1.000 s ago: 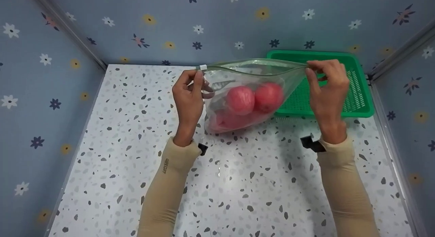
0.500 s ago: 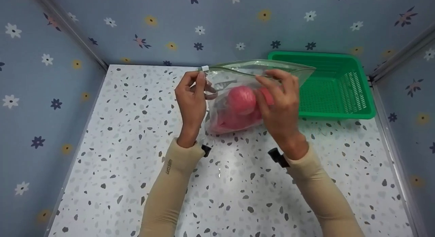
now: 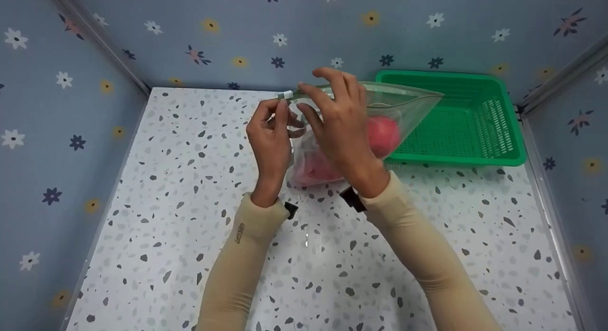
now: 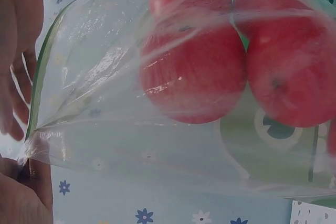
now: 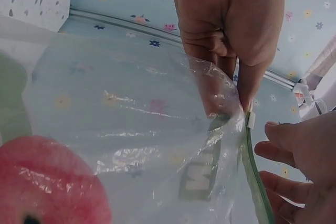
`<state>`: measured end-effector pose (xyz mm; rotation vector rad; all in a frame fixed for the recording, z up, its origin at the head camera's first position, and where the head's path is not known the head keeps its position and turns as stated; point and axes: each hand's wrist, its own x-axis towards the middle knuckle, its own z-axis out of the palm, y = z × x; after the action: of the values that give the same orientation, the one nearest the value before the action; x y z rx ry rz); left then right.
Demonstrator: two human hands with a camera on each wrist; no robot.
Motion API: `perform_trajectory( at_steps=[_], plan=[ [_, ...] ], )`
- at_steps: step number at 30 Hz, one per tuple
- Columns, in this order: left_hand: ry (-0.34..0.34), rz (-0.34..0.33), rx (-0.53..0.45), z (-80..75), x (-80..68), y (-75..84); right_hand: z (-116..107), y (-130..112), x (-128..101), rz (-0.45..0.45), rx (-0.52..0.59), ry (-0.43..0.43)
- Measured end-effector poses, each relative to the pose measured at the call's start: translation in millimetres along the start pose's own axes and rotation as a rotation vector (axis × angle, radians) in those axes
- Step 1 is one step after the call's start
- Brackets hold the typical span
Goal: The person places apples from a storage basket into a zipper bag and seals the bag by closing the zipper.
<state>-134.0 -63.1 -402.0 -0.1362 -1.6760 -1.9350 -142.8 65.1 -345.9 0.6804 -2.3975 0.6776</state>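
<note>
While both sleeves [image 3: 237, 255] reach in from the near edge over the speckled desk [image 3: 156, 217], the hands meet at the bag's left top corner, mid-desk.

Left hand [image 3: 270, 141]: fingers curled, pinching the left end of the zip bag [image 3: 408, 108] just under the white slider [image 3: 285, 94]. Right wrist view shows the same pinch from the other side, thumb and fingers clamped on the plastic right at the slider [image 5: 250, 120].

Right hand [image 3: 337, 122]: just right of the left one, nearly touching it, fingers on the green zip strip [image 3: 380, 91] next to the slider. It looks like a pinch on the strip, but thumb contact is hidden, so I cannot tell for sure. In the right wrist view its fingertips sit beside the strip, loosely bent.

Bag: clear, held up off the desk, top edge roughly level, running right from the slider; right corner free and hanging over the basket. Apples [image 4: 194, 72] inside, red, resting in the bottom of the bag; left wrist view shows at least three pressed together against the plastic.

Far right: green basket [image 3: 503, 150] on the desk, against the far wall, partly behind the bag.

Far: blue floral walls [image 3: 190, 32] on three sides.
</note>
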Motion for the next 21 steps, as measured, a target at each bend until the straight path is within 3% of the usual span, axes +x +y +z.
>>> perform_trajectory(
  at_steps=[10, 21],
  plan=[
    [0.002, 0.054, 0.075, 1.6, -3.7, 2.0, 7, -10, 13, 0.017, 0.012, -0.043],
    [-0.015, 0.041, 0.027, -0.3, -4.3, 1.8, 5, -5, 14, -0.01, 0.059, 0.008]
  ],
)
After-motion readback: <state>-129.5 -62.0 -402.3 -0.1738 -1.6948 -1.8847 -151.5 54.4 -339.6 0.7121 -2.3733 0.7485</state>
